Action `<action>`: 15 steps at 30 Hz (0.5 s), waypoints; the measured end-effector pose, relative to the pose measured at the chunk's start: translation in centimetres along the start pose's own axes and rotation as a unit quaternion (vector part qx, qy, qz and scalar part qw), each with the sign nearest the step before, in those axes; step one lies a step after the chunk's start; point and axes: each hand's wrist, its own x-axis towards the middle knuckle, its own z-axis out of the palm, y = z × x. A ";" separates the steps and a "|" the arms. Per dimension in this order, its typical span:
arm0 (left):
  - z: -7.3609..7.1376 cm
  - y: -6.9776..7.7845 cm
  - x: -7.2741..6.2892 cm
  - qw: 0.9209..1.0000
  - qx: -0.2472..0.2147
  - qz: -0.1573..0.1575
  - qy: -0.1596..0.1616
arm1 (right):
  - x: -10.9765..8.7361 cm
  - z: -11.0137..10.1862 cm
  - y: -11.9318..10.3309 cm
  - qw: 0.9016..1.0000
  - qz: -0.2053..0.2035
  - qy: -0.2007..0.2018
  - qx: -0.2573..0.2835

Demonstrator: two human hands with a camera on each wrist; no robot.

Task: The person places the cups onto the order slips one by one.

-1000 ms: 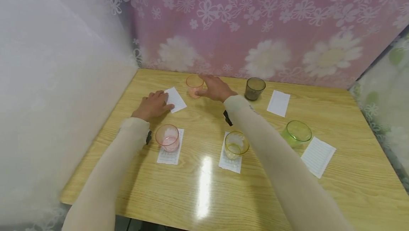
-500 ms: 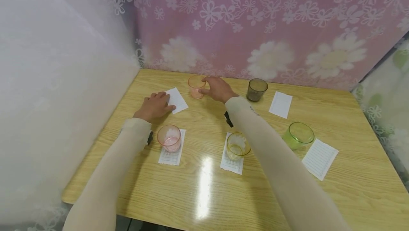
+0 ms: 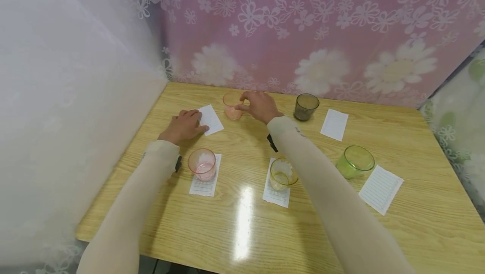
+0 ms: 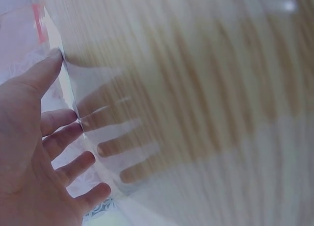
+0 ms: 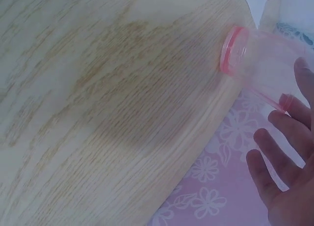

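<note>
At the back of the table, my right hand (image 3: 261,106) pinches the right side of a clear orange-pink glass tumbler (image 3: 232,112) near its rim. In the right wrist view the thumb and index finger meet the glass (image 5: 270,59) at its mouth, while the other fingers spread beside it. My left hand (image 3: 183,126) rests with its fingertips and thumb on the edge of a small white paper slip (image 3: 212,119) just left of that glass. From the left wrist view, the slip's edge (image 4: 66,84) runs under the spread fingers of the left hand (image 4: 34,128).
A pink glass (image 3: 202,168) and a yellow glass (image 3: 282,179) stand on lined slips in front. A smoky dark glass (image 3: 306,107) has a slip (image 3: 334,124) beside it. At right, a green glass (image 3: 354,162) stands next to another slip (image 3: 380,190). A floral curtain (image 3: 295,34) borders the back.
The orange-pink glass has shifted slightly toward me and left with my right hand, whose fingers now sit nearer its right side. My left hand stays on the slip.
</note>
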 end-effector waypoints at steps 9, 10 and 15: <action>0.3 -0.3 0.5 1.000 -0.002 0.016 0.002 | -0.3 -0.5 0.2 1.000 -0.010 0.019 -0.010; 0.3 -0.3 0.5 1.000 -0.004 0.019 0.000 | -0.4 -0.6 0.2 1.000 -0.011 0.020 -0.010; 0.2 -0.3 0.8 0.999 -0.012 0.033 -0.004 | -0.3 -0.6 0.2 0.999 -0.026 0.030 -0.014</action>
